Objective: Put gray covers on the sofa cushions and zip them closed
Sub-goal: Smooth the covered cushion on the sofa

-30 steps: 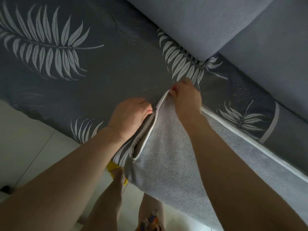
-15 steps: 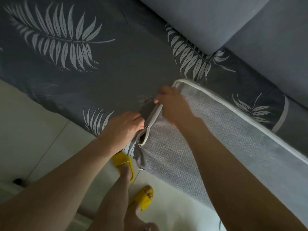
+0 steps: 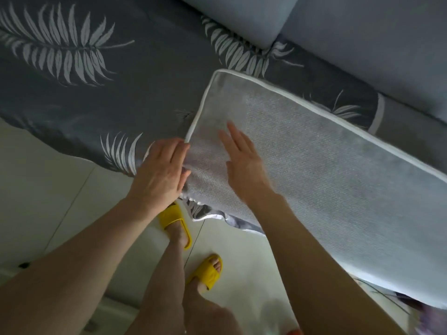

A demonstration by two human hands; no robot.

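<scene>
On the front edge of the sofa seat lies the gray covered cushion (image 3: 314, 170), flat, its woven face up and white piping (image 3: 314, 108) running round its rim; its near end overhangs the seat edge. At the cushion's near left corner the left hand (image 3: 160, 170) rests with straight fingers against the cushion's side. Just beside it the right hand (image 3: 243, 160) lies flat on the cushion's top, fingers spread and relaxed, gripping nothing. Under the cushion spreads a dark leaf-print sofa cover (image 3: 96, 93), with plain gray back cushions (image 3: 362, 44) behind. Below, on the pale floor (image 3: 48, 189), stand feet in yellow slippers (image 3: 208, 272).
</scene>
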